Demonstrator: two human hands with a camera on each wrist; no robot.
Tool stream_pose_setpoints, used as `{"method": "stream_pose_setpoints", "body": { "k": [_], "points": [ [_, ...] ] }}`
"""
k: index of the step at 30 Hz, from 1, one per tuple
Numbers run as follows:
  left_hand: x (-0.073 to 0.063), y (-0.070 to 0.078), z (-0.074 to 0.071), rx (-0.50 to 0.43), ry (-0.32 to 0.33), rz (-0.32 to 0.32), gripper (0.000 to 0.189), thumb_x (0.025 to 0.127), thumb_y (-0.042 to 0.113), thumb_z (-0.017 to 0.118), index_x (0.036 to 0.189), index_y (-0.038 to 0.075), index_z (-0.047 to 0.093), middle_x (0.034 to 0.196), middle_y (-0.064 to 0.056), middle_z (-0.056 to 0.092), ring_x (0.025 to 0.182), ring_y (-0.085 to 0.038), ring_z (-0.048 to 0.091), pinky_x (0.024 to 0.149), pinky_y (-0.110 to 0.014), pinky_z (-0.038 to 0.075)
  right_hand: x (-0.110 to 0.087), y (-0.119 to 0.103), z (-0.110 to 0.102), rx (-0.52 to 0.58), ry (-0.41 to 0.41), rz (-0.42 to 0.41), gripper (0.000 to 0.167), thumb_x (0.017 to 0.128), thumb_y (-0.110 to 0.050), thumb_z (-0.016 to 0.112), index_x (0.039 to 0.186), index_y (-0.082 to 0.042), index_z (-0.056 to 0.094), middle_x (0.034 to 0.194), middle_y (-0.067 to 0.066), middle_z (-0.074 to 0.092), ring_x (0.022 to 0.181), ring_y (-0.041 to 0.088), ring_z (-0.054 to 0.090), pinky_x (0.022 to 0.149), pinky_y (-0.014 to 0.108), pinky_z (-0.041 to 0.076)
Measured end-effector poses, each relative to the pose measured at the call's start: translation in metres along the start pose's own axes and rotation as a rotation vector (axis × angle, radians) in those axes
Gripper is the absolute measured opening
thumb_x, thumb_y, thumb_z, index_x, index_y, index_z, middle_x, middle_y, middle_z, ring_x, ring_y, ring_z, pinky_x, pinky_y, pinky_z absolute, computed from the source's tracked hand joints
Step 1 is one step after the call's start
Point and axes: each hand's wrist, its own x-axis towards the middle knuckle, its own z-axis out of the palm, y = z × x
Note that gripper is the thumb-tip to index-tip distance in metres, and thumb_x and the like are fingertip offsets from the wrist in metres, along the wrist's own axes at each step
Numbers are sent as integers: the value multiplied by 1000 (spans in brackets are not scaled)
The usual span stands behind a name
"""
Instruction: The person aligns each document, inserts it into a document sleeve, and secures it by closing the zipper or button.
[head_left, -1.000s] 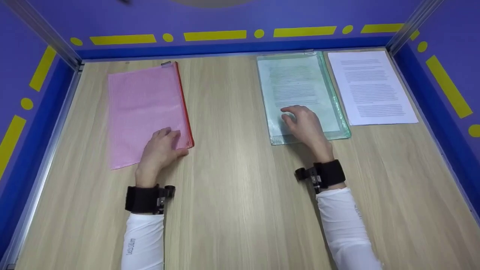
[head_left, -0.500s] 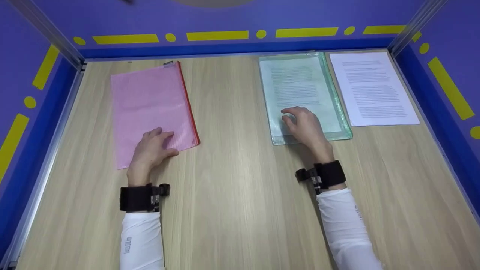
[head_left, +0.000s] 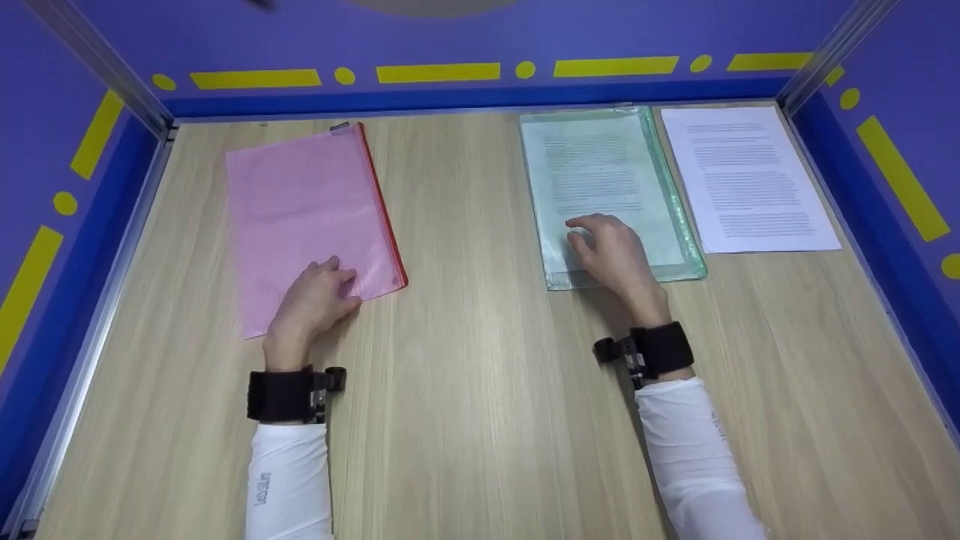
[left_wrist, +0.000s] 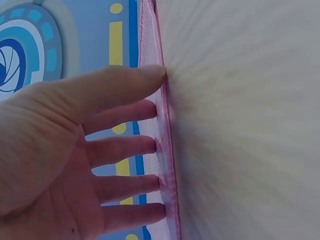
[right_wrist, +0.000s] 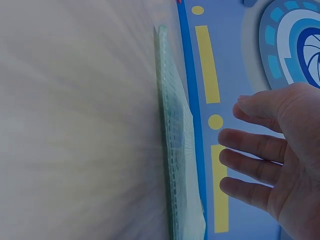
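A pink zip folder (head_left: 300, 202) with a red zip edge lies on the left of the table, slightly askew. My left hand (head_left: 311, 300) is over its near edge. In the left wrist view, the four fingertips (left_wrist: 155, 182) press on the folder's face, nearly straight, while the thumb (left_wrist: 150, 77) touches its rim. My right hand (head_left: 613, 251) hovers above the near part of a green zip folder (head_left: 600, 176), which has a printed sheet showing through. The right wrist view shows a gap between the relaxed fingers (right_wrist: 250, 165) and this folder; nothing is held.
A white stack of printed paper (head_left: 750, 176) lies to the right of the green folder. Bare wood table (head_left: 465, 337) lies between the two folders and toward me. Blue-purple walls (head_left: 435, 37) with yellow marks stand at the back and both sides.
The pink folder has turned a little, its near end shifting right. My left hand went slightly left across it, then back right. The right hand has stayed over the green folder.
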Motion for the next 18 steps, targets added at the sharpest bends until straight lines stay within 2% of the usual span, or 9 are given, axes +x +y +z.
{"method": "stream_pose_setpoints", "body": {
  "k": [4, 9, 13, 18],
  "points": [
    [2, 5, 2, -6, -17, -1, 54, 86, 11, 60, 138, -2, 54, 153, -36, 33, 140, -62, 27, 119, -63, 24, 0, 0, 0, 3, -8, -2, 28, 98, -21, 60, 120, -6, 70, 121, 17, 71, 118, 36, 62, 101, 51, 48],
    [4, 9, 6, 13, -1, 11, 53, 83, 1, 55, 136, -3, 56, 152, -36, 34, 139, -61, 30, 119, -62, 24, 0, 1, 0, 10, -8, 2, 28, 98, -21, 60, 120, -6, 70, 122, 17, 70, 118, 36, 63, 101, 51, 48],
    [3, 11, 8, 31, 57, 8, 47, 91, -1, 49, 138, 0, 55, 149, -32, 42, 136, -55, 40, 116, -60, 32, -1, 1, 0, 18, -16, 1, 29, 99, -21, 59, 121, -5, 69, 124, 17, 70, 120, 36, 61, 102, 51, 47],
    [4, 12, 10, 21, 172, 13, 39, 90, -2, 49, 125, -1, 66, 136, -28, 58, 123, -50, 57, 106, -57, 44, -1, 0, -1, 23, -25, -4, 30, 99, -21, 58, 122, -6, 69, 124, 17, 69, 121, 37, 61, 103, 51, 47]
  ]
}}
